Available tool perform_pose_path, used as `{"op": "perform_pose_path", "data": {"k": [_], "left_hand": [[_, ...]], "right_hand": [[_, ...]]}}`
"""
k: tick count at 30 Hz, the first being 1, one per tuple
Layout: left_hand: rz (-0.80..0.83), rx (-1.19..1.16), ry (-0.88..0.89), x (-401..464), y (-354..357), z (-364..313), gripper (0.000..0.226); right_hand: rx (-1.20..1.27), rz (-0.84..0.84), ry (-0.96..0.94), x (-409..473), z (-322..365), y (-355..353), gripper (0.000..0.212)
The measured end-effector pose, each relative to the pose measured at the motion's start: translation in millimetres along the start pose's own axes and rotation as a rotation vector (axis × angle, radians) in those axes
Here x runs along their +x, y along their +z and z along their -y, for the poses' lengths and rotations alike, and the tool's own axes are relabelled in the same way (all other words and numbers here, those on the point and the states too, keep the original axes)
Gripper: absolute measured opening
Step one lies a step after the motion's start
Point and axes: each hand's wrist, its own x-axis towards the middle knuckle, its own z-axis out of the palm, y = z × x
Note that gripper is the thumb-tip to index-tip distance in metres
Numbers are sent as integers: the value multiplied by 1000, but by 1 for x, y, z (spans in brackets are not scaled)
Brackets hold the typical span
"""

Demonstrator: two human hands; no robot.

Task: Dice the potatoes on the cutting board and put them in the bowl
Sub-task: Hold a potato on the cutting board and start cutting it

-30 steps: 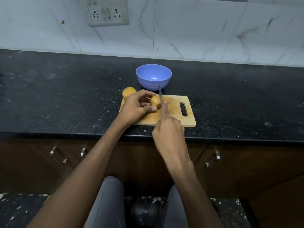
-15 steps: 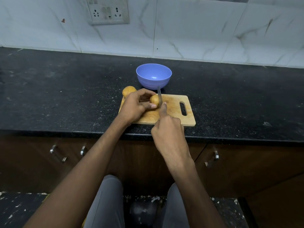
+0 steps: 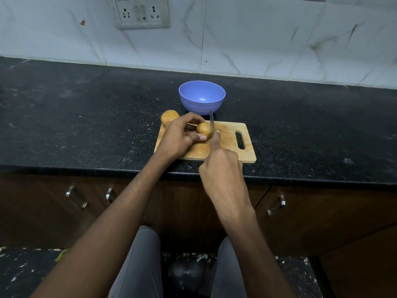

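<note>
On the cutting board (image 3: 233,147), near its far edge, one potato (image 3: 203,130) is held by the left hand (image 3: 178,137), fingers and thumb curled round it, evidently to stop it rolling. Right hand (image 3: 221,168) grips the knife (image 3: 212,122), forefinger laid along the spine for control; blade set against the potato's right side. No cut pieces visible. Second potato (image 3: 169,117) lies at the board's far left corner. Blue bowl (image 3: 202,97) stands on the bench (image 3: 86,125) just beyond the board, within easy reach for transfer; nothing seen inside.
</note>
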Motion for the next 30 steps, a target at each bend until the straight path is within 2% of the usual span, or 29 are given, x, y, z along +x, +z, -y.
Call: {"op": "perform_pose_path", "data": {"k": [30], "left_hand": [[1, 40, -9, 0, -2, 0, 36]], "right_hand": [[-63, 82, 36, -11, 20, -3, 76]]}}
